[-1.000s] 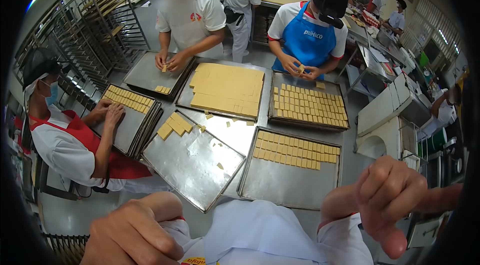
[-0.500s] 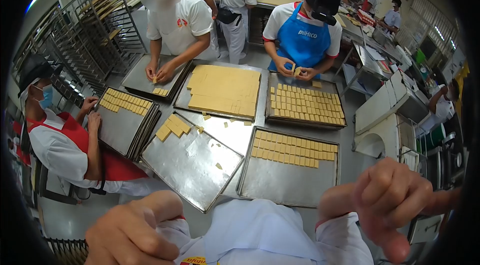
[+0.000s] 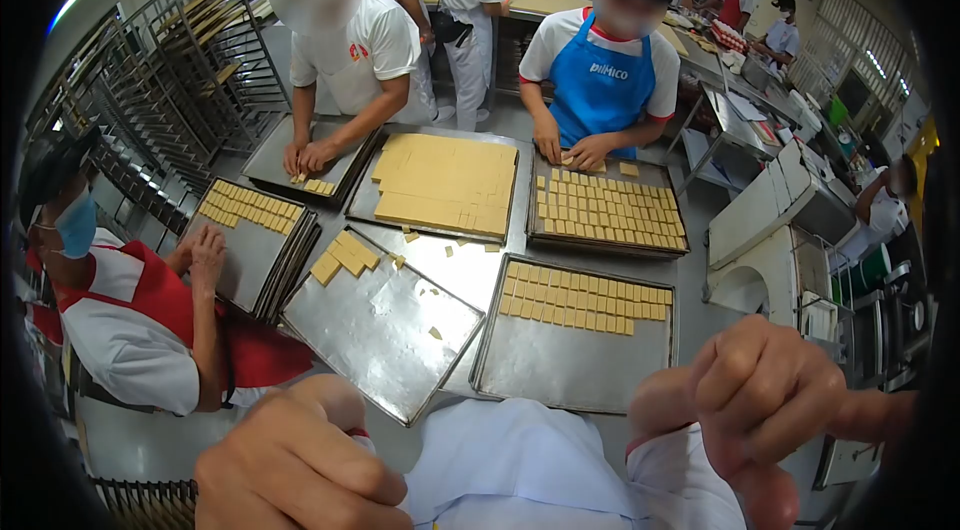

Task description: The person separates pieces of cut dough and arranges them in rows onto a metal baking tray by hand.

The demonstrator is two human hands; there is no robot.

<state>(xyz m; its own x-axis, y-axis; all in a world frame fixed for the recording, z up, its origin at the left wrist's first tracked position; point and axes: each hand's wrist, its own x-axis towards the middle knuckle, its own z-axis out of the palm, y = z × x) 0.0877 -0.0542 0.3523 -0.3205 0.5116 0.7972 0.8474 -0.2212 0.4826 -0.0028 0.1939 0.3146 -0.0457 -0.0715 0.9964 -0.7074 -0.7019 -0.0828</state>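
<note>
My left hand (image 3: 300,460) is raised close to the camera at the lower left, its fingers curled in. What lies inside them, if anything, is hidden. At the lower right my right hand (image 3: 765,395) is also held up, fingers bent and closed, with its contents likewise out of sight. Neither hand touches a tray. Beyond them, nearest the right hand, lies a metal tray (image 3: 540,360) with rows of small yellow dough rectangles (image 3: 585,295) across its far half. To its left a tilted tray (image 3: 380,350) carries a few larger yellow pieces (image 3: 345,255) and crumbs.
A large scored yellow slab (image 3: 445,180) fills the middle tray. A filled tray (image 3: 610,220) stands before a co-worker in a blue apron (image 3: 605,80). Other co-workers handle pieces at the stacked trays (image 3: 250,245) on the left and the back-left tray (image 3: 300,160). Racks (image 3: 190,70) stand behind.
My left hand has shifted right, and my right hand slightly left. The blue-aproned co-worker's hands have lowered to the tray. The co-worker at left has leaned closer and moved a hand.
</note>
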